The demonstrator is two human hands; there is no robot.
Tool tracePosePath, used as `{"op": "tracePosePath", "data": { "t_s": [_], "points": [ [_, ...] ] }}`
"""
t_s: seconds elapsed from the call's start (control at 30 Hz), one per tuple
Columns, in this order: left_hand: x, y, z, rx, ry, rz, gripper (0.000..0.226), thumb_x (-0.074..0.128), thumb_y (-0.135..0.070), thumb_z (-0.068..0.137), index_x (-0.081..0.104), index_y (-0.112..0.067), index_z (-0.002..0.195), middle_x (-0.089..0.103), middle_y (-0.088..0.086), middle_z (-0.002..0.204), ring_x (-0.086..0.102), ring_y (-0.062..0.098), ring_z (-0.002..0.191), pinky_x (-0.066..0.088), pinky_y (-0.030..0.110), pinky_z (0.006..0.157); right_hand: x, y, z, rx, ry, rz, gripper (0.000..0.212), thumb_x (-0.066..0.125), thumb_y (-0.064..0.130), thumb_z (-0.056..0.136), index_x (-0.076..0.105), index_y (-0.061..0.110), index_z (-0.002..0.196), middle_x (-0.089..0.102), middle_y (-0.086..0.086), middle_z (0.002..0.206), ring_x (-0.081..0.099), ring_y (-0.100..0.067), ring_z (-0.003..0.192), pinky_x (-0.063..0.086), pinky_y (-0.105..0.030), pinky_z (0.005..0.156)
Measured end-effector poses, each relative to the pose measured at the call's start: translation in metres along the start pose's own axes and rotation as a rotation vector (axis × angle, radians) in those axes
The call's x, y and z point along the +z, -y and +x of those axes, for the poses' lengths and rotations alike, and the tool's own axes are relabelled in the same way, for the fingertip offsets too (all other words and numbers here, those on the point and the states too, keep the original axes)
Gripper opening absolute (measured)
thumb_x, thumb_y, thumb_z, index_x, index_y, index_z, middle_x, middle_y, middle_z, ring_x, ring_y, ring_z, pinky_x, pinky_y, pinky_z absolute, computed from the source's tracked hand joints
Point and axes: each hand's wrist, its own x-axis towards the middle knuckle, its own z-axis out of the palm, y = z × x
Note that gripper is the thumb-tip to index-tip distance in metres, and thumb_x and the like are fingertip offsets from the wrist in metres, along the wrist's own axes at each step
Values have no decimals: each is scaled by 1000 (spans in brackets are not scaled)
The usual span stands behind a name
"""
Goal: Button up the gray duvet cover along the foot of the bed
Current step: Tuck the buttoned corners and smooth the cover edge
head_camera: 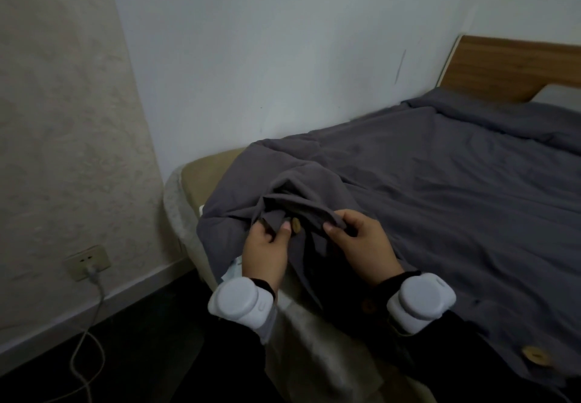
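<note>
The gray duvet cover (pixel 440 188) lies spread over the bed, its open hem bunched up at the near left corner. My left hand (pixel 267 251) pinches a fold of that hem, thumb beside a small wooden button (pixel 296 224). My right hand (pixel 361 239) grips the other flap of the hem just to the right. Two more wooden buttons sit along the hem, one (pixel 368 305) by my right wrist and one (pixel 316 355) lower right, fastened.
The beige mattress corner (pixel 204 173) shows bare beside the wall. A wooden headboard (pixel 509 66) stands far right. On the left wall a socket (pixel 88 261) holds a plug whose white cable (pixel 85 349) trails over the dark floor.
</note>
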Motion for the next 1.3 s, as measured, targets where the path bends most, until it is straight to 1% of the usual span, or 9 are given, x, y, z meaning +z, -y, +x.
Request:
{"op": "tracePosePath", "data": {
  "t_s": [0.07, 0.17, 0.37, 0.53, 0.67, 0.77, 1.07, 1.23, 1.3],
  "points": [
    [2, 1, -2, -39, 66, -102, 8, 57, -25, 88, 62, -30, 92, 71, 8, 103, 65, 27, 99, 50, 49, 95, 2, 6, -2, -23, -20, -18, 10, 60, 15, 89, 69, 16, 86, 68, 5, 78, 63, -5, 75, 50, -19, 70],
    [5, 1, -4, -53, 131, -201, 12, 57, -20, 88, 63, -31, 91, 71, 5, 106, 65, 25, 101, 49, 48, 97, 5, 11, -5, -34, -55, -20, 10, 62, 20, 88, 70, 15, 87, 71, -1, 83, 67, -17, 81, 54, -35, 77],
    [5, 2, -6, -131, 140, -293, 23, 64, -44, 78, 73, -24, 85, 73, 3, 103, 67, 24, 100, 49, 46, 97, 6, 16, -10, 6, -34, 30, 7, 68, 19, 83, 73, 14, 84, 74, -2, 80, 69, -16, 79, 56, -37, 77],
    [4, 2, -11, -95, 103, -296, 14, 68, -23, 80, 75, -24, 68, 76, -1, 86, 69, 23, 93, 51, 46, 95, 7, 13, -9, 10, -63, 17, 10, 66, 21, 85, 71, 13, 84, 73, -7, 81, 68, -22, 81, 55, -43, 78],
    [5, -1, -14, -128, 134, -371, 8, 68, -19, 80, 74, -19, 74, 77, 0, 84, 70, 21, 92, 52, 42, 93, 9, 13, -11, -12, -94, 0, 9, 64, 20, 86, 68, 13, 83, 71, -5, 80, 66, -20, 80, 53, -35, 75],
    [3, 0, -13, -109, 115, -360, 9, 69, -20, 79, 74, -19, 72, 77, 0, 83, 70, 21, 90, 53, 42, 93, 12, 15, -17, -59, -31, -19, 7, 64, 16, 85, 71, 14, 85, 71, -2, 83, 66, -14, 81, 53, -30, 77],
    [2, 1, -12, -49, 71, -282, 15, 73, -25, 75, 73, -25, 60, 76, -2, 78, 70, 21, 87, 54, 43, 90, 10, 12, -24, -103, -102, 9, 12, 69, 13, 82, 76, 18, 90, 74, 3, 85, 68, -7, 82, 54, -24, 79],
    [3, 2, -12, -35, 45, -269, 17, 72, -22, 76, 73, -25, 60, 75, 3, 80, 70, 24, 86, 54, 45, 90, 12, 15, -26, -138, -66, 13, 11, 71, 15, 80, 77, 24, 83, 73, 1, 79, 68, -11, 79, 54, -26, 75],
    [3, 2, -12, -58, 55, -298, 20, 69, -19, 79, 73, -23, 60, 75, 4, 80, 70, 25, 88, 54, 43, 91, 13, 19, -27, -92, -23, 49, 14, 69, 24, 82, 74, 29, 70, 70, 2, 71, 65, -12, 72, 52, -24, 70]
  ]
}}
